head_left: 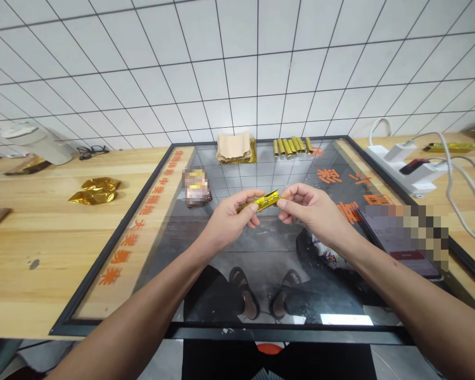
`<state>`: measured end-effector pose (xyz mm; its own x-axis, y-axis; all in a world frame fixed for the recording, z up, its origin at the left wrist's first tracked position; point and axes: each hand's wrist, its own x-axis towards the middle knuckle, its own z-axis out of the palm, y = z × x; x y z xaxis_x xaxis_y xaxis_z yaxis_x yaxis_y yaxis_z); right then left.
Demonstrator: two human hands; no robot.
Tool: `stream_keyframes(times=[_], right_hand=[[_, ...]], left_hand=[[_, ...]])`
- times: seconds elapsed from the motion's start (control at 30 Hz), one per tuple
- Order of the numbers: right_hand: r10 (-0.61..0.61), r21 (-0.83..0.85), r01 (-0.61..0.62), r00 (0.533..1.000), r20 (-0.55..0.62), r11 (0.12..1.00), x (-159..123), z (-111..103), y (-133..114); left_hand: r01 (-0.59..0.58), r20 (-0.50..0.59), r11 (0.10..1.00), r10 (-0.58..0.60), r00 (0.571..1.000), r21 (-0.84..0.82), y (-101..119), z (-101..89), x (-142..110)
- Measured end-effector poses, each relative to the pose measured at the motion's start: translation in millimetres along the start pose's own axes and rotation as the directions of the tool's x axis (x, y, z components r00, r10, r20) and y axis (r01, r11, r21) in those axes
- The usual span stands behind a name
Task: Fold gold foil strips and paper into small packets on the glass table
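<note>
A small crumpled strip of gold foil [259, 201] is pinched between both of my hands, above a glass table panel [257, 248]. My left hand [230, 219] grips its left end between thumb and fingers. My right hand [312, 211] pinches its right end. Several rolled gold tubes [291, 147] lie side by side at the far edge of the glass. To their left sits a stack of brown paper [234, 148] with gold showing beneath it. A pixelated packet [197, 187] lies on the glass, left of my hands.
Two gold foil pouches [94, 191] lie on the wooden tabletop [35, 253] to the left. A white power strip [406, 169] with cables sits at the far right. A partly pixelated dark flat object [399, 237] lies on the glass, right of my right hand.
</note>
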<state>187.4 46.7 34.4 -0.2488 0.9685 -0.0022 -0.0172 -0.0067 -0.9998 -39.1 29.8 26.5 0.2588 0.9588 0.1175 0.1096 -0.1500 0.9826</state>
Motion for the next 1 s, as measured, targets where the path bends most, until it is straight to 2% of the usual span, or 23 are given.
stream_keyframes(times=[0.13, 0.27, 0.43, 0.63, 0.83, 1.0], right_hand=[[0.036, -0.011, -0.036, 0.999, -0.004, 0.999, 0.5, 1.0, 3.0], [0.018, -0.01, -0.018, 1.0, 0.014, 1.0, 1.5, 0.0, 4.7], [-0.067, -0.037, 0.068, 0.997, 0.028, 0.997, 0.2, 0.4, 2.6], [-0.19, -0.122, 0.194, 0.981, 0.041, 0.973, -5.1, 2.6, 1.8], [-0.216, -0.248, 0.218, 0.976, 0.035, 0.944, -9.7, 3.4, 1.9], [-0.294, -0.288, 0.289, 0.955, 0.028, 0.913, -11.2, 5.7, 0.8]], left_hand=[[-0.047, -0.037, 0.997, 0.05, 0.998, 0.068, -1.8, 2.0, -1.1], [-0.047, 0.006, 0.995, 0.046, 0.999, 0.086, -2.3, 3.3, -1.6], [-0.025, 0.061, 0.995, 0.019, 0.998, 0.099, 0.2, 2.8, -1.1], [0.007, 0.045, 0.996, -0.011, 0.999, 0.086, -0.5, 1.1, -1.2], [-0.098, 0.106, 0.994, 0.093, 0.99, 0.041, -4.2, 0.0, -0.8], [-0.093, 0.107, 0.995, 0.089, 0.99, 0.029, -4.6, -0.7, -0.5]])
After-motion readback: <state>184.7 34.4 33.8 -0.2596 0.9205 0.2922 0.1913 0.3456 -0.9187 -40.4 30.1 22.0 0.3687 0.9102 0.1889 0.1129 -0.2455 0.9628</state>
